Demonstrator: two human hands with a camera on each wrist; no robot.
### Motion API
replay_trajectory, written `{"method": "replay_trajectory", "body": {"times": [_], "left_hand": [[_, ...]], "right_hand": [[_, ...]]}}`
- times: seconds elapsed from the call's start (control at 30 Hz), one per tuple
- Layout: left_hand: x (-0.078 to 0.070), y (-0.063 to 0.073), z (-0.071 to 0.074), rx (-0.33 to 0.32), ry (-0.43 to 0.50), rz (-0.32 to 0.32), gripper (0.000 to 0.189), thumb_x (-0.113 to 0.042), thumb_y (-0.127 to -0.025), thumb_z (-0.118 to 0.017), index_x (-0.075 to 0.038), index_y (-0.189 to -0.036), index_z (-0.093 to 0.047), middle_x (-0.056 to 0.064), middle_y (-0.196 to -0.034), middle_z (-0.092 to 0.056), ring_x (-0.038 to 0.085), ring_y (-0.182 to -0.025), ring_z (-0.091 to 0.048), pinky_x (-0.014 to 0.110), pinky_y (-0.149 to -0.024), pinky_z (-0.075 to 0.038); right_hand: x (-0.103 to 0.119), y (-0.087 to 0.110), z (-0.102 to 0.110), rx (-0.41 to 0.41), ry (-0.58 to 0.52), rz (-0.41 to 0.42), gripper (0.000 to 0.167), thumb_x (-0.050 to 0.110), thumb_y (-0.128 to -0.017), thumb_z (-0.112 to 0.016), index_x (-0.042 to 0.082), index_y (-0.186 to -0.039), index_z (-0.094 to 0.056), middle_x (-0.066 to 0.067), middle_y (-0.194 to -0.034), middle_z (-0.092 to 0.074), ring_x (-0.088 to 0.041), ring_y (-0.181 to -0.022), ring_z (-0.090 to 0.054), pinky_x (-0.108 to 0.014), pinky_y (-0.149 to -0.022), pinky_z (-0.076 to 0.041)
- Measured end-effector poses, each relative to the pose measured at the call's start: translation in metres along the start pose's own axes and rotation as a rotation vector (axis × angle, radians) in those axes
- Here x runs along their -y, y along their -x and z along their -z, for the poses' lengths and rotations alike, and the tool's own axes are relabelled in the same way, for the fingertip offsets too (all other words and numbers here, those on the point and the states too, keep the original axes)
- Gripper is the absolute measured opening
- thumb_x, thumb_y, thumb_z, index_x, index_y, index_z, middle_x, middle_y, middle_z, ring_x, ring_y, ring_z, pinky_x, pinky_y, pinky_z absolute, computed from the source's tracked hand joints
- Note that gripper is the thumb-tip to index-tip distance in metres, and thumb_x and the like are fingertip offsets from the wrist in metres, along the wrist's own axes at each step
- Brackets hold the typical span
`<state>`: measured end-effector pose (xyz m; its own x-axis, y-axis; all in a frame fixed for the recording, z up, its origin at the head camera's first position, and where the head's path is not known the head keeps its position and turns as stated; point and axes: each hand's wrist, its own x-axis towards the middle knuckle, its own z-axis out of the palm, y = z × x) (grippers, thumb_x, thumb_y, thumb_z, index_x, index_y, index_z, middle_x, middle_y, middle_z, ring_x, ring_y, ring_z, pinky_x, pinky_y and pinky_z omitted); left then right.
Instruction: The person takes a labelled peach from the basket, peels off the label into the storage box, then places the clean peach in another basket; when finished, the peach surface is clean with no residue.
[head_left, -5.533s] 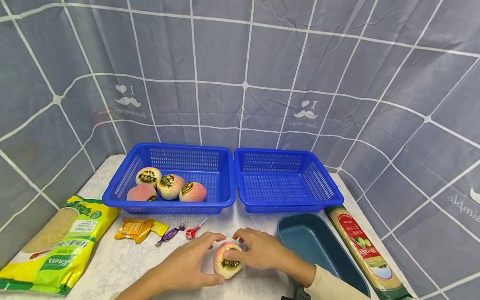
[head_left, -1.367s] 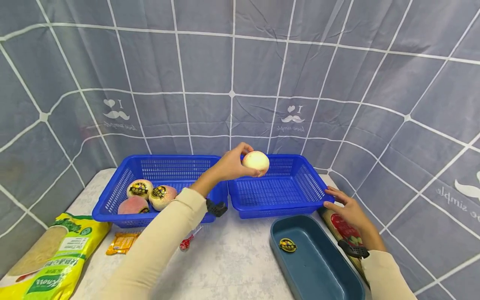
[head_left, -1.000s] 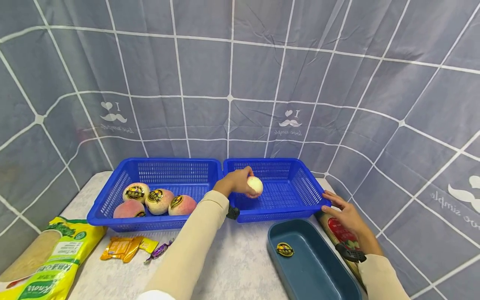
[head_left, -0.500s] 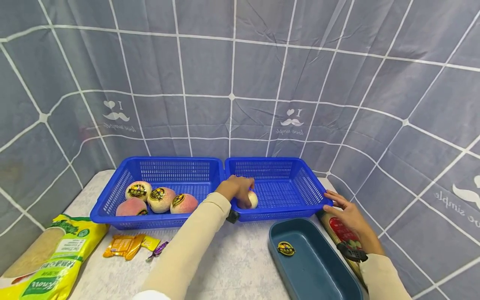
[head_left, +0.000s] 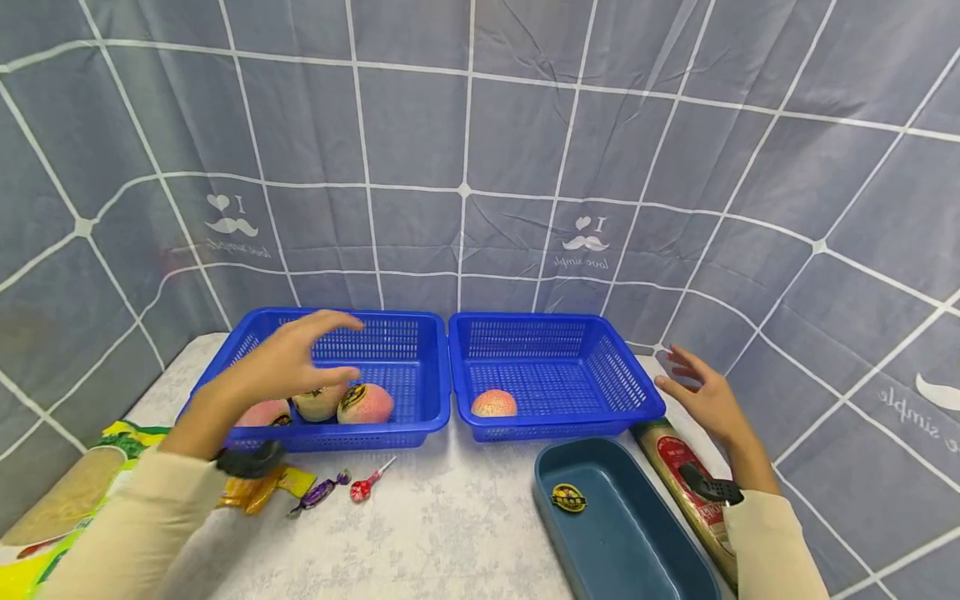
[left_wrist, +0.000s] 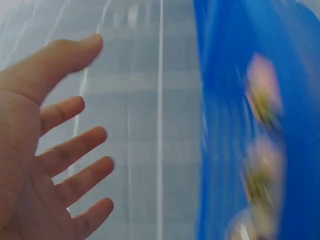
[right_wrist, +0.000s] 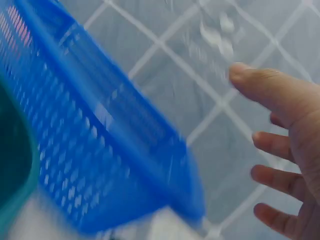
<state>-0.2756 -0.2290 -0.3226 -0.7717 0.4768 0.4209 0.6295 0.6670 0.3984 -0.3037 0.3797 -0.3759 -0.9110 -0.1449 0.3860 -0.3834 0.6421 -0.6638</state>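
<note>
Grey curtain behind. My left hand, spread, empty, near left basket; right hand likewise by right basket, which likely stops its peach rolling.

The grey curtain bears, mirrored in white at two spots, "I", a heart, a moustache and "love simple", while lettering on the black-and-gold stickers on the peaches and in the teal tray is too small to read.
</note>
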Motion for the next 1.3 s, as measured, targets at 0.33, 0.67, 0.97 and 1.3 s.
{"method": "replay_trajectory", "body": {"times": [0.33, 0.67, 0.97, 1.3], "left_hand": [[0.084, 0.158, 0.026, -0.183, 0.096, 0.368, 0.066, -0.019, -0.089, -0.080, -0.004, -0.145, -0.048, 0.020, -0.146, -0.042, 0.040, -0.129, -0.039, 0.046, -0.109, -0.037], [0.098, 0.175, 0.004, -0.233, 0.028, 0.413, 0.050, -0.026, -0.089, -0.081, -0.010, -0.133, -0.062, 0.006, -0.145, -0.050, 0.018, -0.126, -0.047, 0.001, -0.082, -0.028], [0.097, 0.179, 0.004, -0.264, 0.059, 0.448, 0.054, -0.027, -0.090, -0.079, -0.010, -0.138, -0.059, 0.008, -0.152, -0.047, 0.018, -0.136, -0.043, 0.001, -0.082, -0.029], [0.093, 0.178, 0.004, -0.239, 0.055, 0.489, 0.058, -0.031, -0.092, -0.076, -0.007, -0.141, -0.056, 0.019, -0.153, -0.043, 0.050, -0.132, -0.040, 0.012, -0.090, -0.037]], "right_hand": [[0.100, -0.086, -0.097, 0.135, -0.061, 0.318, 0.065, 0.009, -0.091, -0.076, 0.005, -0.149, -0.046, -0.021, -0.133, -0.060, -0.040, -0.117, -0.060, -0.059, -0.096, -0.047], [0.203, -0.142, -0.243, 0.601, 0.048, 0.396, 0.076, 0.028, -0.088, -0.081, 0.005, -0.151, -0.044, -0.020, -0.139, -0.057, -0.035, -0.122, -0.058, -0.041, -0.098, -0.049], [0.244, -0.133, -0.315, 1.062, 0.187, 0.255, 0.085, 0.034, -0.085, -0.083, 0.018, -0.156, -0.040, -0.018, -0.148, -0.047, -0.029, -0.135, -0.046, -0.034, -0.106, -0.042], [0.239, -0.125, -0.327, 1.065, 0.131, 0.287, 0.048, 0.012, -0.080, -0.083, 0.010, -0.123, -0.062, 0.001, -0.095, -0.066, -0.009, -0.082, -0.061, -0.020, -0.075, -0.052]]}}
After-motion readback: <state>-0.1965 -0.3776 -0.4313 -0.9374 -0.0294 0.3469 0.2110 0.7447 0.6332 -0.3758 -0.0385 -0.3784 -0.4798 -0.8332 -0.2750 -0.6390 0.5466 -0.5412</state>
